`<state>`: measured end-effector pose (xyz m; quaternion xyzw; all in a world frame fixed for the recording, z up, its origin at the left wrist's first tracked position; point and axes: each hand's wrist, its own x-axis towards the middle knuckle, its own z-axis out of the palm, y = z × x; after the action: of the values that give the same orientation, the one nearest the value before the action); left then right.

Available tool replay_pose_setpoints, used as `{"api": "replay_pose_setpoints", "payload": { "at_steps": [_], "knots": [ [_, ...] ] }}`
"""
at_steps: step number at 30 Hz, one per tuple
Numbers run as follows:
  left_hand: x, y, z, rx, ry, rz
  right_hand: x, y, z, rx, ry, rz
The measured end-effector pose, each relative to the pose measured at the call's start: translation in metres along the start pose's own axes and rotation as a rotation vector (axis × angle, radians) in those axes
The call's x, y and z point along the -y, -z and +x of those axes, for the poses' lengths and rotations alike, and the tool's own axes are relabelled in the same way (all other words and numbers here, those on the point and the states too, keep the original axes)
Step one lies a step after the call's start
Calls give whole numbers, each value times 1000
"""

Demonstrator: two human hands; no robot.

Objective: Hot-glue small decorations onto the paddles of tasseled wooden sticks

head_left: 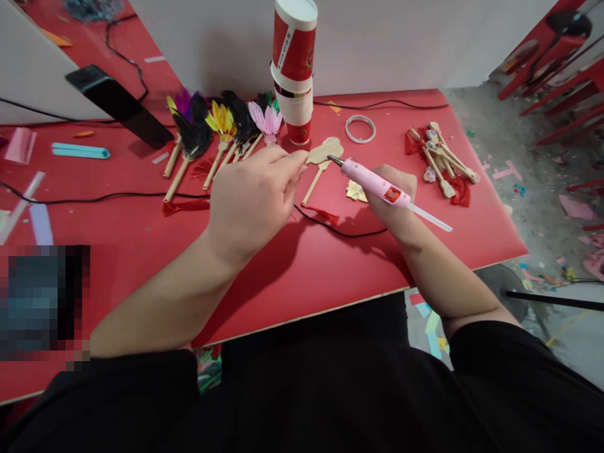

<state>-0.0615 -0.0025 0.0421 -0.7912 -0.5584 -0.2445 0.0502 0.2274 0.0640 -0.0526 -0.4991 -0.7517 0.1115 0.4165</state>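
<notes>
My left hand point(259, 201) is closed, its fingertips pinching the edge of a flat beige cloud-shaped piece point(323, 151). My right hand point(391, 195) grips a pink hot glue gun point(372, 181), from whose rear a clear glue stick sticks out. The gun's metal nozzle points left, at the beige piece; whether it touches, I cannot tell. Just below the piece lies a small wooden stick point(312, 189) with a red tassel point(325, 216). A gold-coloured square point(356, 191) lies beside my right hand, partly hidden by it.
Feathered sticks point(221, 126) lie at the back left, near a leaning black phone point(120, 104). Stacked paper cups point(295, 56) stand at the back, with a tape ring point(360, 129) to their right. Wooden sticks point(443, 160) are piled at right. A black cable point(349, 234) crosses the red table.
</notes>
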Motion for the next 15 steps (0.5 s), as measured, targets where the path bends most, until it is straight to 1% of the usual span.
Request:
{"api": "replay_pose_setpoints", "payload": {
  "at_steps": [2,6,10,15],
  "knots": [
    [1,0,1,9,6,-16,0,1,1,19,2,-25],
    [4,-2,3,45,27,-82,-3,3,1,107,89,-100],
    [9,-7,5,19,22,-132,-10,2,3,130,47,-172],
    [11,-8,4,-9,-1,-158,-10,0,5,128,53,-169]
  ]
}}
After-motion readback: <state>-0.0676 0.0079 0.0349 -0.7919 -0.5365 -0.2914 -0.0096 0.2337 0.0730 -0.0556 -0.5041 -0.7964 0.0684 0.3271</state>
